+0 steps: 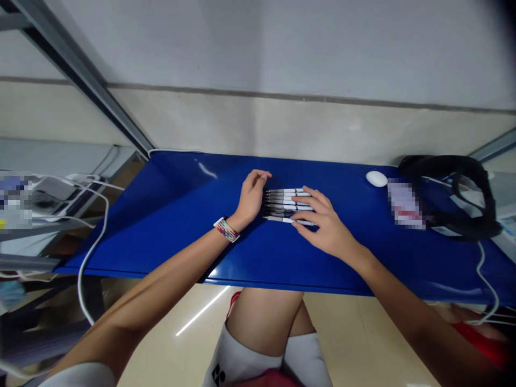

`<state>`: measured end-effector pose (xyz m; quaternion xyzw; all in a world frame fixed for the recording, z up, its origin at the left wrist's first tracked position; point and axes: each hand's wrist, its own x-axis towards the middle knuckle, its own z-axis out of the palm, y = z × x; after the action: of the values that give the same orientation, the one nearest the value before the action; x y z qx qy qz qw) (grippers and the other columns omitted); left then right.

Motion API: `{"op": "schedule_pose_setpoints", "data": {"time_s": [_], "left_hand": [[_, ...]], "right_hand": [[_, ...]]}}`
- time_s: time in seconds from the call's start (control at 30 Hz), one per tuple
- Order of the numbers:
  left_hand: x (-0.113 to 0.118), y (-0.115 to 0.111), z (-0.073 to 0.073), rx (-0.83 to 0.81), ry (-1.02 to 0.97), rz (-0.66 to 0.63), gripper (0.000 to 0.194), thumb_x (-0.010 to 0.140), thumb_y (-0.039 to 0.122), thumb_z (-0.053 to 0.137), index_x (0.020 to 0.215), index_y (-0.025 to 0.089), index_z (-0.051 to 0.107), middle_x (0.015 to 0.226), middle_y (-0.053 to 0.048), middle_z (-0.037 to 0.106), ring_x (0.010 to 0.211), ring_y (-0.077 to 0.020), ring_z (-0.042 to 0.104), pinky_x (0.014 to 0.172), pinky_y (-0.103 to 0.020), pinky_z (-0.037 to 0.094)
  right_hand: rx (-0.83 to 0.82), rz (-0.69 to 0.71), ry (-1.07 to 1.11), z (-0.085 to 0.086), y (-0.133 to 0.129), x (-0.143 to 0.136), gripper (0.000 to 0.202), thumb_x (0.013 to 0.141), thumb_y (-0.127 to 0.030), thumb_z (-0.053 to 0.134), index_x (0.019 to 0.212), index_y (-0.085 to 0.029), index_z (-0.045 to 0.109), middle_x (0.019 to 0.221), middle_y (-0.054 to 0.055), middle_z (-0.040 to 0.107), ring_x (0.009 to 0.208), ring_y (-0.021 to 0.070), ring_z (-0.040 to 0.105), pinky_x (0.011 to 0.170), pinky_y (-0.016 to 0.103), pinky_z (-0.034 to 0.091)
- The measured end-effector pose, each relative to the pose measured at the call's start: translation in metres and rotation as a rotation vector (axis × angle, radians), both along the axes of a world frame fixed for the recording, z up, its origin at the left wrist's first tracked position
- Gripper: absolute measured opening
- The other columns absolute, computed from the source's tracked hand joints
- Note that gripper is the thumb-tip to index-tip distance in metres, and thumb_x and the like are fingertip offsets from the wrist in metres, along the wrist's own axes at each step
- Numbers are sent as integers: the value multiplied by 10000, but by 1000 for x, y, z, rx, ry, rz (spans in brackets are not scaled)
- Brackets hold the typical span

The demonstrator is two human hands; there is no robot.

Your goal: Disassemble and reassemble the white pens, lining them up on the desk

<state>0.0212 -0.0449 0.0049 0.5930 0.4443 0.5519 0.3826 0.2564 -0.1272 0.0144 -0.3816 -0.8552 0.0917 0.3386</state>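
Observation:
Several white pens (pixel 282 202) with dark tips lie side by side in a row on the blue table (pixel 181 215), tips pointing left. My left hand (pixel 253 194) rests on its edge just left of the tips, fingers slightly curved and nothing visible in it. Over the right ends of the pens lies my right hand (pixel 322 220), its fingers spread and touching them. A beaded bracelet (pixel 227 229) is on my left wrist.
At the right of the table are a white oval object (pixel 376 178), a blurred packet (pixel 405 204) and a black strap-like headset (pixel 475 166). White cables hang at both sides. A wall stands behind the table.

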Motion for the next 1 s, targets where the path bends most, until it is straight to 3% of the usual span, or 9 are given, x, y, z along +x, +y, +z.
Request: {"op": "schedule_pose_setpoints", "data": {"time_s": [0.13,0.27,0.4,0.57,0.67,0.77,0.87,1.0], "left_hand": [[-3,5,1,34,7,6,179,1051,279,536,974,236,692,1120,-66,737,1147,-230,661,1111,-388,468],[-8,11,1,50,19,33,185,1047,284,537,966,235,696,1106,-66,740,1136,-233,662,1102,-384,464],[-10,14,-1,50,-1,38,185,1040,296,550,954,232,701,1093,-63,741,1119,-234,660,1080,-384,467],[-8,8,9,42,-15,-113,240,1045,376,567,937,219,713,1034,-66,750,1064,-232,681,1033,-370,496],[-7,4,23,50,44,-305,322,1072,441,541,993,207,749,967,-69,753,983,-229,697,979,-369,514],[-5,5,38,84,161,-387,387,1084,486,528,1036,201,785,965,-73,770,979,-233,696,954,-365,508],[-3,15,45,121,203,-363,325,1049,463,608,1025,194,789,939,-64,784,945,-224,704,928,-355,507],[-2,35,41,197,276,-258,191,974,369,715,1010,201,798,1017,-62,808,931,-210,705,904,-349,505]], "right_hand": [[-40,91,-53,-4,-10,4,131,965,-209,748,1012,-299,832,1501,62,653,1575,387,420,1268,689,381],[-39,37,-34,-7,-11,11,220,947,-250,780,1159,-304,807,1551,80,613,1584,402,400,1276,721,344],[-44,12,-42,-8,-11,11,80,920,-312,813,999,-320,811,1501,49,660,1577,411,412,1294,736,295],[-112,-12,156,2,-5,6,66,946,-294,760,995,-320,796,1210,51,799,1382,369,615,1170,640,493],[-130,-178,319,11,12,7,87,946,-337,761,1008,-287,798,1053,63,811,1089,323,735,1005,532,590],[-171,-270,428,19,38,10,137,933,-368,776,1018,-266,812,1048,57,818,1009,296,751,952,471,587],[-219,-278,494,24,65,10,149,910,-372,800,995,-254,832,1004,52,824,964,281,756,884,430,583],[-314,-244,627,24,92,6,173,862,-363,846,964,-224,843,916,60,806,844,231,741,783,377,583]]}}
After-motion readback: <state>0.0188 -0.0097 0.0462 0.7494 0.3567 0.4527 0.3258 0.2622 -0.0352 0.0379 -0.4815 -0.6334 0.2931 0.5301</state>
